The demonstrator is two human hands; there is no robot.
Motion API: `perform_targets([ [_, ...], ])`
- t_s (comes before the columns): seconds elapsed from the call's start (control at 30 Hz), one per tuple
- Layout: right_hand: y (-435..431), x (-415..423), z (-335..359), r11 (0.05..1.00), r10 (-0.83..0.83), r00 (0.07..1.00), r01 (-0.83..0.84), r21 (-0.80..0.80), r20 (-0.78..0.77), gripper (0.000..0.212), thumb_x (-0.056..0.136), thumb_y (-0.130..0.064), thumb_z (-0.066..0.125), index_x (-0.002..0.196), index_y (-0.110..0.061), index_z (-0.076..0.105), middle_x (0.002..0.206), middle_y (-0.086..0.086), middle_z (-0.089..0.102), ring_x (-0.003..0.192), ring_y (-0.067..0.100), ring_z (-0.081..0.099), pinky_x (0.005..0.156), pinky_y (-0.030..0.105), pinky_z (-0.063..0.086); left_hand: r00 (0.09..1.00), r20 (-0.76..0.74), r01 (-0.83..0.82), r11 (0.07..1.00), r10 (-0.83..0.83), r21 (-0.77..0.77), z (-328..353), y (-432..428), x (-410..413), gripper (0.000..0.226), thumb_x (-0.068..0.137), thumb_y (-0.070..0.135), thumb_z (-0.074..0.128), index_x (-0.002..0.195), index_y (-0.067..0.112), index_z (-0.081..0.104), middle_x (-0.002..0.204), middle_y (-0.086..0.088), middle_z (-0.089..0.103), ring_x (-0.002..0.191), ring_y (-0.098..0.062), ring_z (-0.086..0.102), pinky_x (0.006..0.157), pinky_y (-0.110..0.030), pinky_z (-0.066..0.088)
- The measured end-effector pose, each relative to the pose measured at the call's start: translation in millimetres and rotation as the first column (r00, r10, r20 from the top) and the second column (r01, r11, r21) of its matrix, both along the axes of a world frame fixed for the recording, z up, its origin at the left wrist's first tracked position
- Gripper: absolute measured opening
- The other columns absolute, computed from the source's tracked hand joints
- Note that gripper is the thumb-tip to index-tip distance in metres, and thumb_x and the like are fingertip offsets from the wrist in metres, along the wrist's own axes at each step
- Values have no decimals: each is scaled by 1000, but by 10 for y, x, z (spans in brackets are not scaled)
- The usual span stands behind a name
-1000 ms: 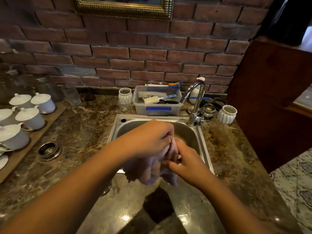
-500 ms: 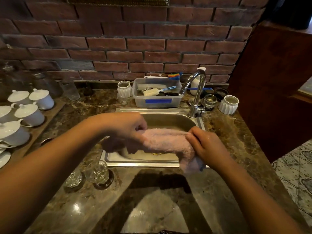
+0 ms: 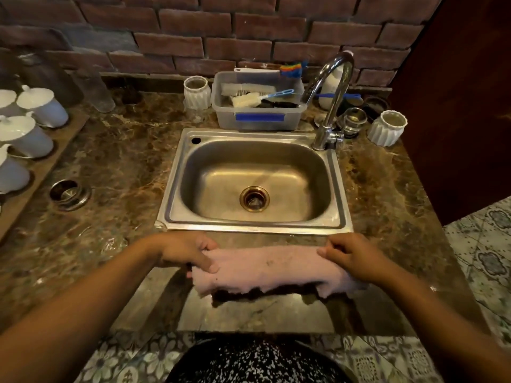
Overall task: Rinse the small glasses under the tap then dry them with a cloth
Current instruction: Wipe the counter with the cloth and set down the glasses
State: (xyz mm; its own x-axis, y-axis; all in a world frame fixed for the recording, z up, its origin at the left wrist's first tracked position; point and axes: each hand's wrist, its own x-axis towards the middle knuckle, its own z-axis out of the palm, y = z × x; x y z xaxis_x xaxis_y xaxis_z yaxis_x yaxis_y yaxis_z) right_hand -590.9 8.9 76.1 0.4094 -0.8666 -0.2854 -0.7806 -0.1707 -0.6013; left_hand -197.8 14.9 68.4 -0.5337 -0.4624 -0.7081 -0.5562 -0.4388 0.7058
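A pink cloth [image 3: 265, 268] lies stretched flat on the marble counter just in front of the steel sink [image 3: 342, 189]. My left hand [image 3: 184, 251] grips its left end and my right hand [image 3: 352, 257] grips its right end. Small clear glasses [image 3: 110, 241] show only as faint blurred shapes on the counter left of my left hand. The chrome tap [image 3: 333, 98] stands at the sink's back right corner, with no water visible. The sink basin holds nothing.
White lidded cups [image 3: 41, 109] sit on a wooden board at the left. A plastic tub of brushes [image 3: 260, 117] stands behind the sink, with white ribbed pots [image 3: 387, 131] either side. A metal ring [image 3: 69, 192] is set in the counter.
The cloth was bunched between both hands over the sink. My hands have pulled apart and back, and the cloth is now spread wide along the counter's front.
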Motion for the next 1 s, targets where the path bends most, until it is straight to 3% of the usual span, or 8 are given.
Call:
perform_targets([
  [0.17,-44,159,-479,1000,18,942,-17,8,-336,20,94,-45,59,98,-27,65,100,-4,66,89,15,59,79,35,52,887,266,-401,915,377,43,-546,205,-116,40,71,17,89,100,4,64,83,-16,63,64,-19,62,50,-28,53],
  [0.27,184,461,-649,964,-92,937,-1,-266,-336,34,93,-35,60,125,-23,59,125,0,58,111,17,54,95,32,50,676,307,-660,736,670,-154,-673,359,-253,33,74,10,87,97,-1,67,80,-17,66,62,-24,62,52,-29,52],
  [0.43,856,939,-970,921,116,967,-190,-340,-228,63,92,-34,53,149,-12,36,156,14,39,143,32,36,117,52,34,431,180,-843,466,884,-269,-556,642,-489,19,88,-4,67,79,12,64,79,-13,68,62,-22,63,50,-25,53],
  [0.57,969,1084,-1140,927,136,942,-230,-295,-305,68,97,-44,39,157,-18,20,165,11,22,153,33,19,119,58,23,454,166,-794,482,876,-371,-514,687,-408,19,91,0,65,82,17,64,77,-3,68,67,-17,61,60,-28,48],
  [0.73,894,1130,-1083,952,191,923,-257,-164,-333,68,98,-49,30,158,-19,19,166,8,10,154,31,8,121,58,19,558,112,-750,557,822,-356,-336,584,-375,17,88,13,74,99,3,65,84,-22,65,68,-24,57,59,-34,46],
  [0.87,806,1057,-809,996,-84,996,84,2,28,54,102,-34,36,154,-20,32,166,0,18,154,20,14,126,41,17,568,-2,-807,557,823,-198,-85,420,-811,10,92,2,66,101,5,63,89,-15,64,61,-22,57,43,-28,49],
  [0.93,753,974,-574,893,-447,838,398,210,311,38,103,-20,47,141,-21,51,149,1,47,138,18,44,116,36,38,613,-35,-784,602,789,-153,-16,379,-1152,15,92,2,65,106,6,62,96,-18,66,66,-25,64,47,-29,53],
  [1.0,692,870,-370,661,-743,504,450,600,441,24,105,-19,46,121,-24,62,130,5,66,116,18,65,97,32,53,641,-75,-767,633,764,-107,-21,369,-1526,17,93,4,65,108,7,59,95,-17,68,68,-23,69,49,-28,54],
])
